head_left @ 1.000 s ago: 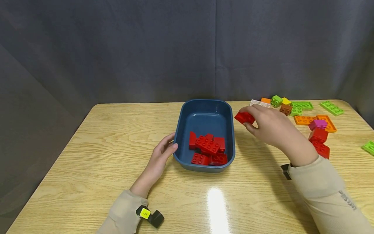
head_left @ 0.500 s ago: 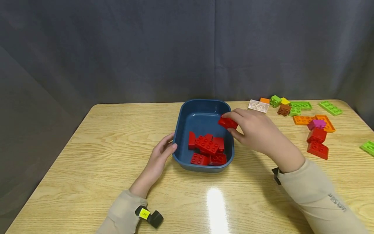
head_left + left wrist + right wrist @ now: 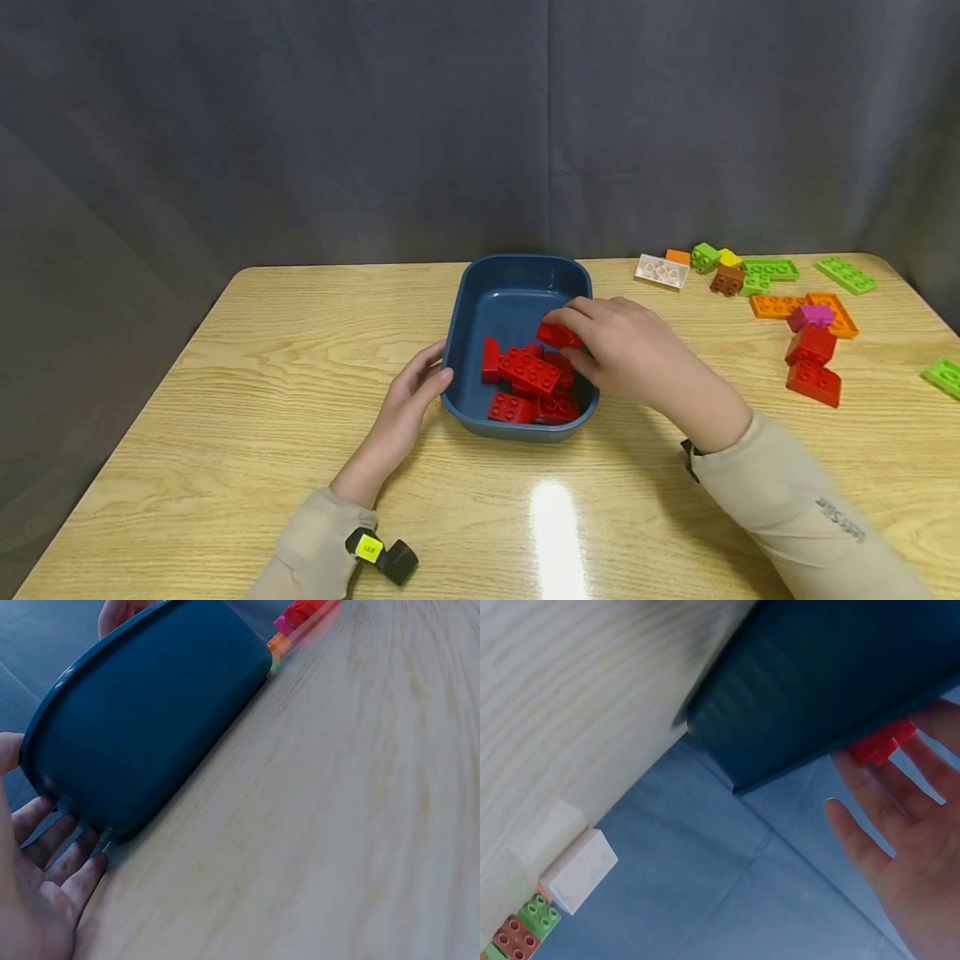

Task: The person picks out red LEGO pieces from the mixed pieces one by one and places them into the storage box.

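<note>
My right hand (image 3: 626, 346) pinches a red toy brick (image 3: 558, 335) between thumb and fingers, inside the right side of a blue bin (image 3: 517, 432). In the right wrist view the red brick (image 3: 883, 742) shows past the bin's rim, by the fingertips. Several red bricks (image 3: 528, 371) lie heaped in the bin's near half, below the held one. On the bin's left side my left hand (image 3: 405, 400) rests with its thumb at the rim and its fingers against the outer wall. The left wrist view shows those fingers (image 3: 67, 855) extended, touching the bin's corner.
On the right of the wooden table (image 3: 225, 417) lie two red bricks (image 3: 813, 362), a pink brick (image 3: 810, 317) and orange plates (image 3: 776, 307). Farther back are a white brick (image 3: 662, 272), a brown brick (image 3: 727, 281) and several green pieces (image 3: 846, 274). A dark curtain (image 3: 375, 133) hangs behind.
My right hand has moved left with the red brick, from beside the bin over its right rim and down into it. The left hand has stayed at the bin's side.
</note>
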Motion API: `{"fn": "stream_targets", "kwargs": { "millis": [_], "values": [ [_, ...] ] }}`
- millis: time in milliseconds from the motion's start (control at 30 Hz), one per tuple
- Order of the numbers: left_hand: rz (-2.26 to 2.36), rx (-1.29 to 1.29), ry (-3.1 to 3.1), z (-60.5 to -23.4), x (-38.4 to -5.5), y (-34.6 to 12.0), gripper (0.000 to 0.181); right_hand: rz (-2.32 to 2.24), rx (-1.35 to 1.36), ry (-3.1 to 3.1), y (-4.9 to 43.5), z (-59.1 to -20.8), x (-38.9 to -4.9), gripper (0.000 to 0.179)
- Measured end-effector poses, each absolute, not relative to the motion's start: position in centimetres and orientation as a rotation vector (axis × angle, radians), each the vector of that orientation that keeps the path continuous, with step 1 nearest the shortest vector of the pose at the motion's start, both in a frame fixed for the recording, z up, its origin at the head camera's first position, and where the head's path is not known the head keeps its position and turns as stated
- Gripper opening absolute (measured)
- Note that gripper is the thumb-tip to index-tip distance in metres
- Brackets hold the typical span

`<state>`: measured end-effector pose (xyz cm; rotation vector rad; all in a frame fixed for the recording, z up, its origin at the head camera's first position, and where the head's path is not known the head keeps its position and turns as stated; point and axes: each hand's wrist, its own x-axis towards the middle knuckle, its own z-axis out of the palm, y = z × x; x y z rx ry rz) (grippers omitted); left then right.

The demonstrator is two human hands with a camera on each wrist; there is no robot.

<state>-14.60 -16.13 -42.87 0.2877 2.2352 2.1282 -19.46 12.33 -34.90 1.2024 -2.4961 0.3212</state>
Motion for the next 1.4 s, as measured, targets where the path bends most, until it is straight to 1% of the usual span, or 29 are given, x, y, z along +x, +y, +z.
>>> {"fn": "stream_targets", "kwargs": {
  "millis": [467, 900, 1133, 1400],
  "values": [
    [2.133, 0.292, 2.223, -42.8, -14.6, -16.1, 0.049, 0.247, 1.236, -2.547, 11.5, -36.0, -19.4, 0.036],
    [2.129, 0.279, 2.227, -42.8, -14.6, -16.1, 0.05, 0.28, 1.252, -2.427, 11.4, -35.9, -19.3, 0.024],
    [2.127, 0.261, 2.228, -42.8, -14.5, -16.4, 0.05, 0.301, 1.171, -2.38, 11.4, -35.5, -19.2, 0.023],
    [2.122, 0.253, 2.216, -42.9, -14.5, -16.2, 0.05, 0.296, 1.057, -2.411, 13.0, -35.8, -18.2, 0.022]
  ]
}}
